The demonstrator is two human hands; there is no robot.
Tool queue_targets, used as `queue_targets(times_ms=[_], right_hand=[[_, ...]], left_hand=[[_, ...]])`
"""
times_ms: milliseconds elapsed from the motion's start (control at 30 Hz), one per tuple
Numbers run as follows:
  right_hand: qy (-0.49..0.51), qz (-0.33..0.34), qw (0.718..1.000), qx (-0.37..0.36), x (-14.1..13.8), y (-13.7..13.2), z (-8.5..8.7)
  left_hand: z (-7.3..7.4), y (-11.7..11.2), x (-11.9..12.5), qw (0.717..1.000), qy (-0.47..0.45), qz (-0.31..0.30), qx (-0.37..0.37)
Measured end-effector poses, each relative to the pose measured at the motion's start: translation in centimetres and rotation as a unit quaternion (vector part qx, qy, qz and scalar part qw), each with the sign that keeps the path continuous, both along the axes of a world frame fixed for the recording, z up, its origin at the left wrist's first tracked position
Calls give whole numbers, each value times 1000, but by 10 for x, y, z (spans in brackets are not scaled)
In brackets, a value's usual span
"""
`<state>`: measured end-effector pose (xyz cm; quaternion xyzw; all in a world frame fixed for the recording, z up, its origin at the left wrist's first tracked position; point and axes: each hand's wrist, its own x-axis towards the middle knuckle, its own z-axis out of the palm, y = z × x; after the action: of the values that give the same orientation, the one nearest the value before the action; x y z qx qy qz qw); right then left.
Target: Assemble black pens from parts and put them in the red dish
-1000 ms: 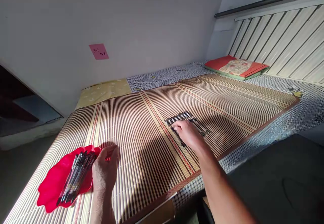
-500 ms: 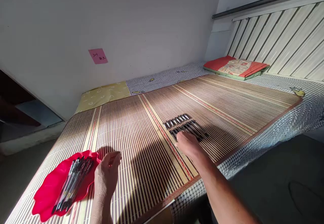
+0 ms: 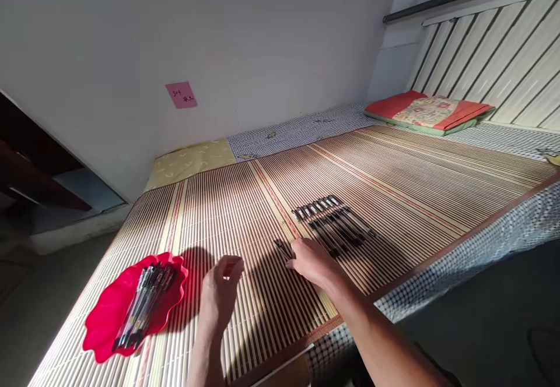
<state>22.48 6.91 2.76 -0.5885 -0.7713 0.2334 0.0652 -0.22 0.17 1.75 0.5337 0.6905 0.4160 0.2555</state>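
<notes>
My right hand (image 3: 312, 263) is low over the mat with its fingers closed on a black pen (image 3: 282, 249), whose end sticks out to the left. Just beyond and right of it lies a row of black pens (image 3: 345, 227) side by side. Above their left ends is a line of pen caps (image 3: 317, 206). My left hand (image 3: 222, 288) hovers between the plate and the row, fingers curled to the thumb, with nothing visible in them. To its left, a red scalloped plate (image 3: 105, 317) bears a bundle of clear-barrelled pens (image 3: 146, 302).
A slatted bamboo mat (image 3: 245, 224) covers the bed over a checked sheet (image 3: 437, 294). A folded red and floral cloth (image 3: 431, 112) lies by the white slatted headboard (image 3: 490, 49). A pink note (image 3: 181, 95) is stuck on the wall.
My right hand has moved from the pen row to its near left side, now with a pen. My left hand has shifted right, away from the plate. The view has turned slightly.
</notes>
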Motion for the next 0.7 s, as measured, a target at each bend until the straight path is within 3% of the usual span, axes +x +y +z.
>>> queue_targets(times_ms=[133, 233, 467, 700], right_hand=[[-1, 17, 1000, -12, -13, -5, 3], [12, 23, 999, -23, -21, -9, 5], [21, 42, 999, 10, -37, -14, -4], [128, 19, 992, 7, -37, -9, -24]], left_hand=[[1, -1, 28, 995, -40, -53, -68], [-7, 0, 41, 988, -98, -77, -94], [-34, 8, 45, 950, -303, -26, -71], [-34, 8, 43, 928, -368, -12, -64]])
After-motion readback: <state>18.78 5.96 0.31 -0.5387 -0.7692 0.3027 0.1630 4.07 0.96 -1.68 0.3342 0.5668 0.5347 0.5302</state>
